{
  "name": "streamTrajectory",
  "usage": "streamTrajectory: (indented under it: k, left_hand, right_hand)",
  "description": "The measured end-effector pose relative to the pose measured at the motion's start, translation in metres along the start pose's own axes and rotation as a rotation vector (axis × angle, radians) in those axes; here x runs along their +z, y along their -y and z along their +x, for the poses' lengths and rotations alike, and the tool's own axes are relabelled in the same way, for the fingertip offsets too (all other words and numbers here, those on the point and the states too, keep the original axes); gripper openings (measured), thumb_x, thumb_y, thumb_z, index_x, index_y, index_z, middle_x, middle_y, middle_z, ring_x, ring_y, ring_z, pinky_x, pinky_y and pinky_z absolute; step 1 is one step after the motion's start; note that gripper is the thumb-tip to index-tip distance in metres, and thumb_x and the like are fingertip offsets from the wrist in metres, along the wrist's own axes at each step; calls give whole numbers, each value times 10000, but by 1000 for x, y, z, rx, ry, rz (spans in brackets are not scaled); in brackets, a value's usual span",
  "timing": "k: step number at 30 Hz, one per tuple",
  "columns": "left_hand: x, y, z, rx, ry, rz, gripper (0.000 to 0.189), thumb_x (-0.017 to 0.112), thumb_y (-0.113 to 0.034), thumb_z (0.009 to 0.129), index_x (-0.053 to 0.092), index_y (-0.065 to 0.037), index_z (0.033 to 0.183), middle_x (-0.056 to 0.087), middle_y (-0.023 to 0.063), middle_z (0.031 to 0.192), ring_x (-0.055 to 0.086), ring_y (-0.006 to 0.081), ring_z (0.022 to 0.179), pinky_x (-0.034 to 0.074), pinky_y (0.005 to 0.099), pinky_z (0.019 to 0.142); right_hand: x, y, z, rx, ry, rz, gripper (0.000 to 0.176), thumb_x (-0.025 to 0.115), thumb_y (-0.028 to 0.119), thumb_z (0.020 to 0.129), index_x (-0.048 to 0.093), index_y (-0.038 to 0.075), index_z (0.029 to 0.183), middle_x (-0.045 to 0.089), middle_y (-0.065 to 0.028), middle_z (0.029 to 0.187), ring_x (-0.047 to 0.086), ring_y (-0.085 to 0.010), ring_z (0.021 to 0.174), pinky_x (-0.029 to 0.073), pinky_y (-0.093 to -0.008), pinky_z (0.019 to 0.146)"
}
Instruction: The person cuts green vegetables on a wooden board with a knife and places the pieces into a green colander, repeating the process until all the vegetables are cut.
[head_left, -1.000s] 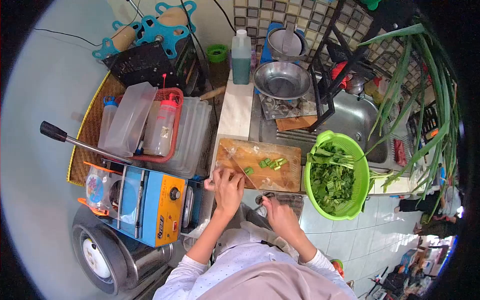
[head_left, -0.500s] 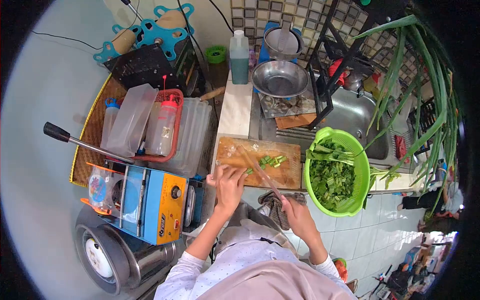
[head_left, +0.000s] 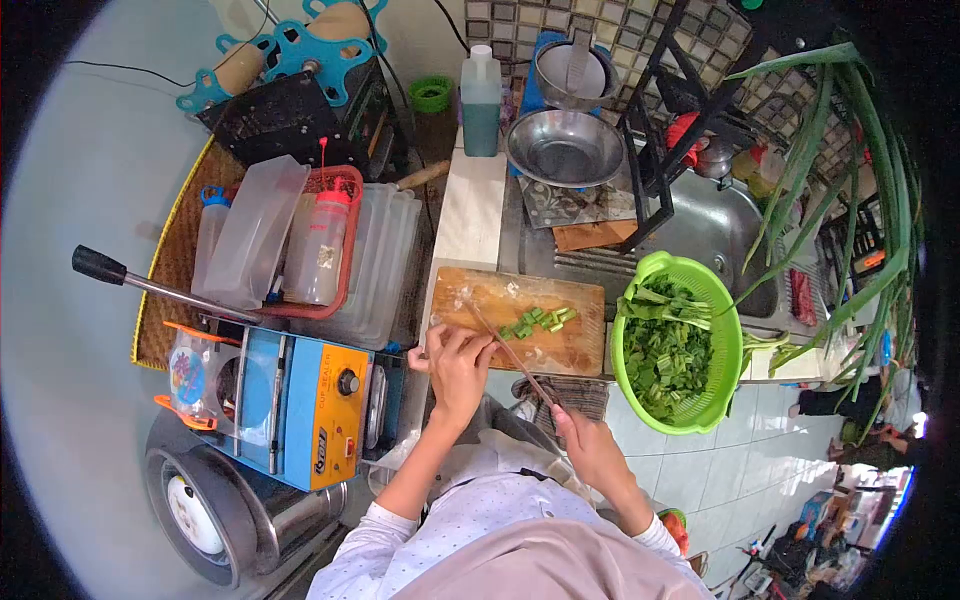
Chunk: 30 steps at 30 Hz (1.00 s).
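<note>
several chopped green pieces [head_left: 538, 320] dot the wooden board [head_left: 470, 295]; right fingers [head_left: 566, 421] clasp the knife [head_left: 510, 350], left fingers [head_left: 470, 342] curled, hold unclear.

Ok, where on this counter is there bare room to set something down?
The white counter strip between the clear containers and the sink, behind the cutting board, is bare. The board's right end beside the green colander is free too. Left of the strip is crowded.
</note>
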<state>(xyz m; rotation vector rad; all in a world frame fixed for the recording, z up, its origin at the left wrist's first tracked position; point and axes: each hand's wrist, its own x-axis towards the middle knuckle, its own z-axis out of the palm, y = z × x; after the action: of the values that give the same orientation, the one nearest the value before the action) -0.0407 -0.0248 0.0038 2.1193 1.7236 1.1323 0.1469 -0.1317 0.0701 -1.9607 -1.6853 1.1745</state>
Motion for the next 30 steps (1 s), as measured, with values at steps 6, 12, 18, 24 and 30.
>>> streamTrajectory:
  k: [6, 12, 18, 24, 30]
  left_hand:
    - [-7, -6, 6, 32, 35, 34, 110, 768, -114, 671, 710, -89, 762, 622, 30, 798, 495, 297, 939, 392, 392, 844]
    - [-5, -1, 4, 51, 49, 17, 91, 757, -119, 683, 715, -101, 763, 606, 36, 822, 490, 300, 949, 372, 417, 845]
    - [-15, -7, -3, -4, 83, 99, 183, 726, -130, 720, 728, -134, 903, 590, 9, 900, 479, 293, 995, 351, 425, 851]
    - [-16, -3, -2, -1, 74, 159, 204, 720, -106, 719, 722, -123, 922, 630, 30, 862, 492, 297, 994, 373, 424, 851]
    - [-16, 1, -1, -31, -12, 12, 128, 744, -71, 680, 718, -102, 802, 646, 43, 820, 505, 303, 965, 410, 398, 843]
  right_hand:
    - [3, 0, 8, -19, 24, -102, 418, 378, 350, 995, 564, -23, 955, 598, -287, 721, 577, -485, 682, 453, -543, 607]
    - [17, 6, 31, -65, -40, -125, 437, 356, 374, 995, 549, -13, 932, 592, -304, 697, 574, -506, 671, 453, -578, 611]
    - [-3, -2, 24, -100, -41, 16, 429, 356, 360, 995, 574, -6, 946, 600, -287, 746, 567, -500, 728, 433, -569, 647]
    - [-10, 6, 10, -12, -38, 10, 406, 386, 312, 994, 604, -17, 901, 615, -235, 762, 594, -423, 738, 455, -441, 652]
    - [-5, 13, 3, -51, -16, 94, 396, 396, 308, 993, 607, -15, 906, 612, -229, 754, 591, -416, 718, 452, -438, 643]
